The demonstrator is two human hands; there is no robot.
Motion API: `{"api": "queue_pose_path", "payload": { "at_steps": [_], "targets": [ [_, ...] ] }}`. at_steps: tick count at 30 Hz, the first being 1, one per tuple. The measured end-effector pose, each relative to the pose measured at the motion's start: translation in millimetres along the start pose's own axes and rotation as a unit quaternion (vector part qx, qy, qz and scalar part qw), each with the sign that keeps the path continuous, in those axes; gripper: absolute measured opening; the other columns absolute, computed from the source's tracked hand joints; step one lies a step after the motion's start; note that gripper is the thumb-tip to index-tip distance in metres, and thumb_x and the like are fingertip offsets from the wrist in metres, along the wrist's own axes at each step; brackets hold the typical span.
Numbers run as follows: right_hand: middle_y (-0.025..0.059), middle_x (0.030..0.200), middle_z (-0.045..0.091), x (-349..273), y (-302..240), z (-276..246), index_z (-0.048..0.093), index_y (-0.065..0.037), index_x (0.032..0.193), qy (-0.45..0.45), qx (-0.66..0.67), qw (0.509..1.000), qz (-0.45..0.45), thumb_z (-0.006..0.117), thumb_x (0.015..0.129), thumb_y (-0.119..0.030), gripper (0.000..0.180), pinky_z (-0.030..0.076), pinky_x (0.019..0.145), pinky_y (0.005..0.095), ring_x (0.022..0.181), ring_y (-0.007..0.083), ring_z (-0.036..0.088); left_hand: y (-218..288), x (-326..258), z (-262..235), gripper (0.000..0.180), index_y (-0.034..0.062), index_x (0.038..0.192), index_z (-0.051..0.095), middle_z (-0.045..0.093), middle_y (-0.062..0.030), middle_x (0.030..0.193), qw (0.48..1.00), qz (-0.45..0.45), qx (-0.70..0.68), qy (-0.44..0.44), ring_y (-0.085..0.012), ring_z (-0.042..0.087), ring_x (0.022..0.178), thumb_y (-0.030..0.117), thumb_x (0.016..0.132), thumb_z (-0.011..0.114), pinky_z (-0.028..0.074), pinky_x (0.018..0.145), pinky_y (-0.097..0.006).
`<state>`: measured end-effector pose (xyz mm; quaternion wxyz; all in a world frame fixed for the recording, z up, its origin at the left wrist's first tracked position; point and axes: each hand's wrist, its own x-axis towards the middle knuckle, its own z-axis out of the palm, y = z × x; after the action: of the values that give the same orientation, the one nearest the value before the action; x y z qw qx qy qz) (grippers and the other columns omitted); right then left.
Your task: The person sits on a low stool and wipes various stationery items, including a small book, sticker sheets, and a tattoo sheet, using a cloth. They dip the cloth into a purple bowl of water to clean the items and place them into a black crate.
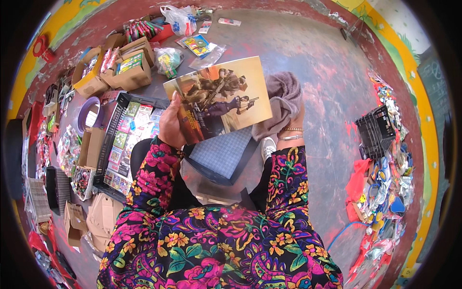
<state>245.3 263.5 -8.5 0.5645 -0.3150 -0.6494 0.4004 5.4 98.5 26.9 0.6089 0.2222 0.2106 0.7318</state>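
My left hand grips the lower left edge of a thin booklet, thumb on top. Its gold and brown cover shows armed figures, and it is held tilted in front of me. A crumpled grey-brown cloth is bunched in my right hand, against the booklet's right side. The cloth hides most of that hand's fingers. Below the booklet, between my legs, sits a dark-edged box-like thing with a blue patterned top, partly covered by the booklet.
On my left lies a black crate with colourful printed sheets in it. Beyond it stand open cardboard boxes and a white plastic bag. A tipped black crate and mixed clutter line the right wall.
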Motion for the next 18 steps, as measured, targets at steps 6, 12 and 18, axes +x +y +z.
{"api": "queue_pose_path", "payload": {
  "at_steps": [6,12,18],
  "targets": [
    [0.0081,0.121,0.051,-15,-51,38,0.043,0.002,0.124,-0.085,0.232,0.966,0.080,0.061,0.083,-0.017,0.049,0.039,0.092,0.0275,0.107,0.0151,0.050,-2,-2,-10,0.043,-0.0010,0.121,0.044,0.056,-0.0122,0.113,0.998,-0.013,0.061,0.018,-0.0223,0.057,0.099,0.033,0.095,0.038,0.048,0.085,-0.036],
    [-0.0017,0.083,0.061,-16,-26,47,0.060,0.001,0.099,-0.067,0.290,0.924,0.239,0.058,0.088,-0.021,0.025,0.044,0.063,0.0181,0.069,0.0036,0.052,-6,-6,-9,0.042,0.0010,0.122,0.043,0.055,-0.0078,0.112,0.979,0.030,0.197,-0.034,-0.0167,0.055,0.100,0.032,0.094,0.041,0.045,0.086,-0.032],
    [0.0096,0.077,0.063,-14,-23,32,0.061,-0.002,0.098,-0.095,-0.059,0.990,0.083,0.052,0.090,-0.022,0.024,0.044,0.057,0.0243,0.064,0.0088,0.055,9,14,-14,0.050,-0.0007,0.124,0.041,0.052,-0.0098,0.116,0.929,0.102,0.344,0.093,-0.0148,0.049,0.107,0.023,0.085,0.061,0.040,0.091,-0.029]
  ]
}}
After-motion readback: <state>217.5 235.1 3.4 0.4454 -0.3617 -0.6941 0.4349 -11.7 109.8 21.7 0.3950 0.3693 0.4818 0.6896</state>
